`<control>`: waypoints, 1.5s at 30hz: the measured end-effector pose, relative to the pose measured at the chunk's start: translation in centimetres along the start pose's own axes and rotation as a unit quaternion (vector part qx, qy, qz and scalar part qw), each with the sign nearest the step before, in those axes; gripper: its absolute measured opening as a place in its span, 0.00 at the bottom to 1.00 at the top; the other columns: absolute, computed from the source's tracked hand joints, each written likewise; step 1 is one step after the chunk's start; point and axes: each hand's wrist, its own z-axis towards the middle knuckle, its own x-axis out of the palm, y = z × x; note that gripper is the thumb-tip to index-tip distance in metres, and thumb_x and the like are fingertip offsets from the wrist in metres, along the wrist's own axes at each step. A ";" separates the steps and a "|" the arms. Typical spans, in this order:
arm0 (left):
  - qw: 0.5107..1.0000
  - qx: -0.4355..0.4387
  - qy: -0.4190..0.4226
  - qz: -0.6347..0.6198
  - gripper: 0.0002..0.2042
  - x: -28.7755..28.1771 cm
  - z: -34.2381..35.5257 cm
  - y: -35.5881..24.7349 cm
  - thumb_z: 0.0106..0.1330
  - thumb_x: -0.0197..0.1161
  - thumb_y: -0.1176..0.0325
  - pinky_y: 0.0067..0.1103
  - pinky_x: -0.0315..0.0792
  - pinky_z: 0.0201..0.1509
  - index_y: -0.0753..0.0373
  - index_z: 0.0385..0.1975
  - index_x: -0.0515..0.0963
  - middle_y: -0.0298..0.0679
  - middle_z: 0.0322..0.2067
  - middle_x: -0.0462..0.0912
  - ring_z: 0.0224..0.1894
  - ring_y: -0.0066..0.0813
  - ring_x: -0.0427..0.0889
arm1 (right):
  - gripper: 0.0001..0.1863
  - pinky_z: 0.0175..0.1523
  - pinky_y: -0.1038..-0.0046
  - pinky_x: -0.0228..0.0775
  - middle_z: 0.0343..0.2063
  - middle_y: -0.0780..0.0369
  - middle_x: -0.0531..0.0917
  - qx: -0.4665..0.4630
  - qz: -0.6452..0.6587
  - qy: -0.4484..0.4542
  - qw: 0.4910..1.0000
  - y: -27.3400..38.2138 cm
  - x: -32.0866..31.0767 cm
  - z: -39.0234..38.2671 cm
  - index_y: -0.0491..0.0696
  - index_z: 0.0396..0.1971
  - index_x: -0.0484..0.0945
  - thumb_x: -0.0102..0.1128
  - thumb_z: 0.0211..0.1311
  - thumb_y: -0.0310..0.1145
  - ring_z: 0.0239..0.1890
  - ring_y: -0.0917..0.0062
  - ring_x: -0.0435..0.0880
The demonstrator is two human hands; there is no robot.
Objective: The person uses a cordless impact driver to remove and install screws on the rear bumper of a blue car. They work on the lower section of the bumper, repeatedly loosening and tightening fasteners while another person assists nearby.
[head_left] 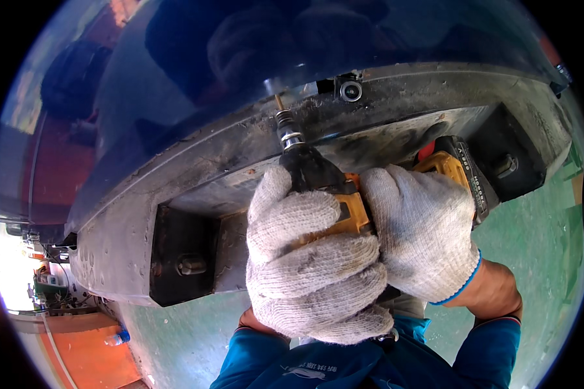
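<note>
A yellow and black cordless drill (352,214) lies sideways between my hands, its chuck pointing forward and slightly left. My left hand (311,272), in a white knitted glove, is closed around the drill's body. My right hand (422,227), gloved the same way with a blue cuff, is wrapped round its handle. Past my right knuckles the battery end (462,170) sticks out. A thin gold-coloured drill bit (279,102) reaches the seam where the glossy dark blue body panel (194,58) meets the worn grey bumper (143,249). Whether the tip touches the panel I cannot tell.
A small round camera (350,91) sits at the bumper's upper edge, right of the bit. Two black recessed brackets with bolts, left bracket (169,246) and right bracket (509,149), flank my hands. Below lies a green floor (175,330); an orange panel (91,350) and a plastic bottle (117,338) are lower left.
</note>
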 end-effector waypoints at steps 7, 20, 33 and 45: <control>0.997 0.010 0.076 0.008 0.23 -1.3 0.9 -0.6 0.62 0.75 0.30 0.61 0.67 0.79 0.44 0.31 0.87 0.29 0.29 0.84 0.50 0.53 0.89 | 0.19 0.25 0.65 0.75 0.25 0.59 0.81 0.005 -0.004 -0.008 1.000 -0.2 0.1 -0.2 0.40 0.44 0.83 0.73 0.57 0.36 0.23 0.69 0.85; 0.991 -0.105 0.049 0.059 0.22 -0.4 0.2 -3.4 0.62 0.76 0.32 0.62 0.64 0.81 0.45 0.33 0.89 0.29 0.34 0.86 0.54 0.52 0.88 | 0.29 0.34 0.61 0.80 0.31 0.57 0.85 0.037 -0.007 0.049 0.998 0.1 -0.3 -0.3 0.43 0.48 0.82 0.81 0.55 0.49 0.29 0.63 0.89; 0.997 0.021 0.071 0.027 0.21 -0.5 0.5 0.2 0.62 0.77 0.35 0.64 0.61 0.82 0.46 0.35 0.92 0.29 0.39 0.89 0.58 0.51 0.87 | 0.29 0.34 0.60 0.80 0.30 0.58 0.85 0.051 0.000 0.054 0.997 0.2 -0.3 -0.3 0.44 0.47 0.82 0.83 0.55 0.49 0.28 0.63 0.89; 0.991 -0.076 0.094 0.064 0.20 -1.0 0.3 -2.2 0.62 0.78 0.37 0.66 0.58 0.83 0.47 0.37 0.94 0.29 0.43 0.92 0.62 0.50 0.86 | 0.29 0.34 0.60 0.80 0.30 0.58 0.85 0.053 -0.017 0.061 0.997 0.4 -0.6 -0.1 0.44 0.47 0.83 0.83 0.54 0.49 0.29 0.62 0.89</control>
